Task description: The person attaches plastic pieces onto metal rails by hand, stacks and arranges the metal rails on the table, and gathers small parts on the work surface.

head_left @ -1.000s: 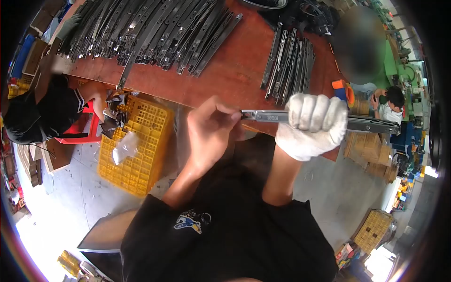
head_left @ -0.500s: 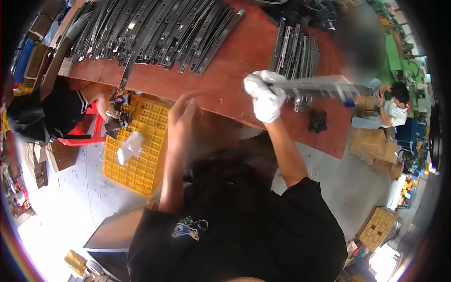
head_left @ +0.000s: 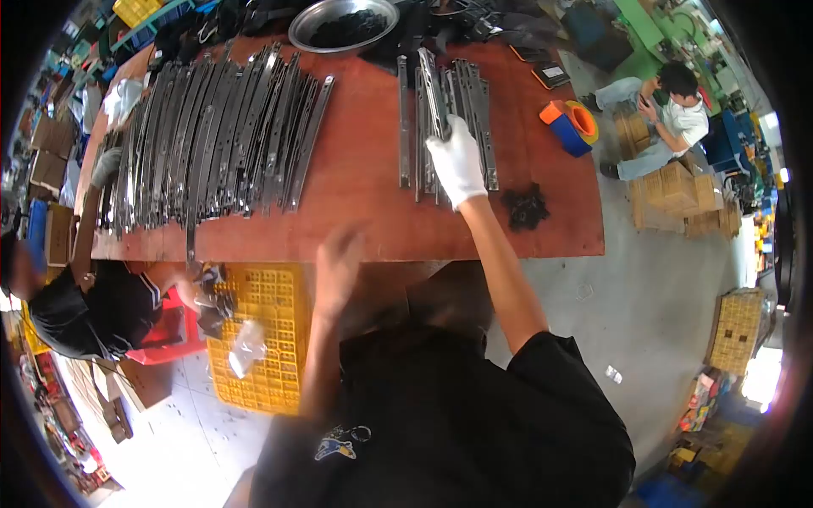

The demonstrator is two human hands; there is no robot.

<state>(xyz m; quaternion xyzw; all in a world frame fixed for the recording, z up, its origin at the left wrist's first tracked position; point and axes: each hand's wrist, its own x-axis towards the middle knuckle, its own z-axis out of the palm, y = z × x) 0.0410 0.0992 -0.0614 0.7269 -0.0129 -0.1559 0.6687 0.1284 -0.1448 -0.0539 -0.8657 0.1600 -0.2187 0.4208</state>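
My right hand (head_left: 457, 165), in a white glove, is closed around a long slotted metal strip (head_left: 432, 89). The strip points away from me, above a small group of similar metal strips (head_left: 472, 106) on the red table (head_left: 364, 169). My bare left hand (head_left: 339, 267) is over the table's near edge, blurred by motion. Its fingers look loosely extended, and I see nothing in them. A much larger row of metal strips (head_left: 212, 140) lies side by side on the left of the table.
Small black parts (head_left: 525, 207) lie right of my glove, near tape rolls (head_left: 572, 127). A metal bowl (head_left: 343, 24) stands at the back. A yellow crate (head_left: 284, 339) is below the table edge. A person (head_left: 93, 309) sits left, their gloved hand at the strips; another person (head_left: 677, 118) sits right.
My view has shifted, showing more of the table's back. My right hand has brought the metal strip from pointing right to pointing away from me, over the small group. My left hand has lowered towards the table edge.
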